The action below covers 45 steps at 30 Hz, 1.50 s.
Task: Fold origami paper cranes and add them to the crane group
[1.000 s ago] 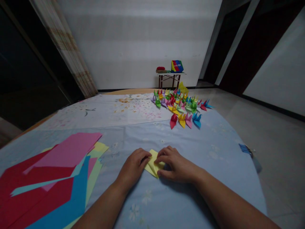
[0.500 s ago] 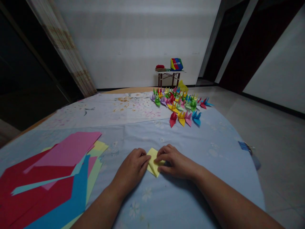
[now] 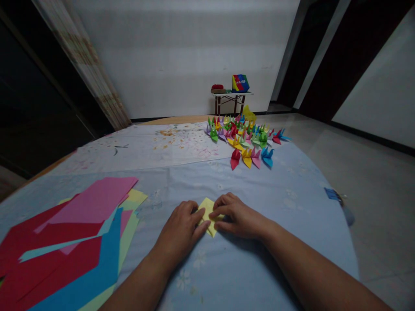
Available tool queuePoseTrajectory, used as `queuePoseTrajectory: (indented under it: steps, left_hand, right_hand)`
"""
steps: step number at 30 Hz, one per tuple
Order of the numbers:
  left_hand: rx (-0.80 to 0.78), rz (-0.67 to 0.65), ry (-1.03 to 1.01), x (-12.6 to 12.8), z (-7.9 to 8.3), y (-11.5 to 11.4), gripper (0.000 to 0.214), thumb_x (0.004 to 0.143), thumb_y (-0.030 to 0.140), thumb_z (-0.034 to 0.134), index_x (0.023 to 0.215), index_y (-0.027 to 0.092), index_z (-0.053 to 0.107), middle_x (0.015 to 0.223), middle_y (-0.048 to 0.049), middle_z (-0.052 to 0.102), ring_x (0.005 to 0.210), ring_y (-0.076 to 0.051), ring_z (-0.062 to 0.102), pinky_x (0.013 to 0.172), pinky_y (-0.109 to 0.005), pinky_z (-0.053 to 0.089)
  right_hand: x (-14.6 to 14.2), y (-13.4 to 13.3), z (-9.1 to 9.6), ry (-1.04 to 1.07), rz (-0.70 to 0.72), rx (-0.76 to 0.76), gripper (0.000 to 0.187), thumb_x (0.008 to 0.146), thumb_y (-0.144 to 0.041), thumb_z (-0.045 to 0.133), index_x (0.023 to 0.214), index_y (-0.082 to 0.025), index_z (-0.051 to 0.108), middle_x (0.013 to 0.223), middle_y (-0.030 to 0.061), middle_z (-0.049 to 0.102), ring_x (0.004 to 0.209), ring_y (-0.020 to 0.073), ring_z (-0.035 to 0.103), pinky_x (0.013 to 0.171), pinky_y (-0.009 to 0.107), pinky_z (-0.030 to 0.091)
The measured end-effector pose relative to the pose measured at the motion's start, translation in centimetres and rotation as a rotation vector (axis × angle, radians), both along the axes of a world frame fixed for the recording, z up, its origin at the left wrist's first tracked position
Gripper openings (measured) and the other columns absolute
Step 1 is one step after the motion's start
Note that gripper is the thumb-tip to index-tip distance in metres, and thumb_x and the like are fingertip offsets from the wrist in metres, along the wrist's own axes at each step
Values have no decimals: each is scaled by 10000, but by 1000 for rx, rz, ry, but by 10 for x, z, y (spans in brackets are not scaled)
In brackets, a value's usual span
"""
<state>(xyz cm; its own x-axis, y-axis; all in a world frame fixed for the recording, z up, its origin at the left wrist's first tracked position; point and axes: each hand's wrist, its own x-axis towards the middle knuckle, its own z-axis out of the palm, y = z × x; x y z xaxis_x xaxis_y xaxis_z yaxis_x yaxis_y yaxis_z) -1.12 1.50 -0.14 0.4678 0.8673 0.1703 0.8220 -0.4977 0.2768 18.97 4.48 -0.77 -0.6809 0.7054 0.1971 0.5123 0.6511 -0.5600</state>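
A small folded piece of yellow paper point(image 3: 207, 204) lies on the blue flowered tablecloth, with one corner toward me and one away. My left hand point(image 3: 182, 228) presses on its left side, the thumb and a finger resting on the paper. From the right, my right hand point(image 3: 239, 217) has its bent fingers closed on the paper's right side, with the thumb near the lower edge. The fingers cover parts of both sides of the paper.
Loose coloured paper sheets point(image 3: 65, 242) lie at the left. Many folded paper cranes point(image 3: 246, 137) stand at the far right of the round table, with a front row of several. Behind it, a small side table point(image 3: 230, 94) holds a multicoloured box point(image 3: 240, 83).
My left thumb has moved down and right onto the paper's lower middle. My right hand stays almost in place at the right side. The view has tilted slightly.
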Motion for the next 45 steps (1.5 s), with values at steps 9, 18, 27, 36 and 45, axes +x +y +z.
queuePoseTrajectory:
  steps: [9,18,27,36,45]
  left_hand:
    - [23,29,45,3,-7,0,258,823,328,518,1058,244,583,1019,-67,560,933,-212,504,820,-375,409]
    - [75,86,82,7,-13,-7,291,838,314,492,1105,213,545,1093,-97,537,1013,-237,482,859,-410,397]
    - [42,43,74,2,-12,-10,356,843,325,468,1176,206,505,1160,-117,514,1068,-252,456,896,-449,379]
    - [23,93,121,8,-11,-11,374,823,325,499,1172,191,507,1156,-127,525,1070,-264,460,892,-443,376]
    - [13,101,207,10,-7,-11,397,811,332,518,1183,192,500,1184,-128,522,1078,-267,464,882,-430,383]
  right_hand:
    - [0,0,1,0,-1,-2,228,745,-261,623,971,-244,652,965,49,559,911,191,453,824,352,364]
    - [0,-1,1,4,-7,6,221,745,-257,619,962,-245,657,964,44,558,907,188,453,824,345,366]
    - [-1,0,2,1,0,-1,210,740,-254,623,946,-257,662,966,42,557,903,189,454,828,350,364]
    - [0,0,1,2,-6,-7,231,736,-254,628,964,-264,658,965,37,553,906,187,450,827,346,359]
    - [0,-1,2,4,-9,6,224,741,-254,615,961,-257,659,967,36,556,902,187,447,822,343,361]
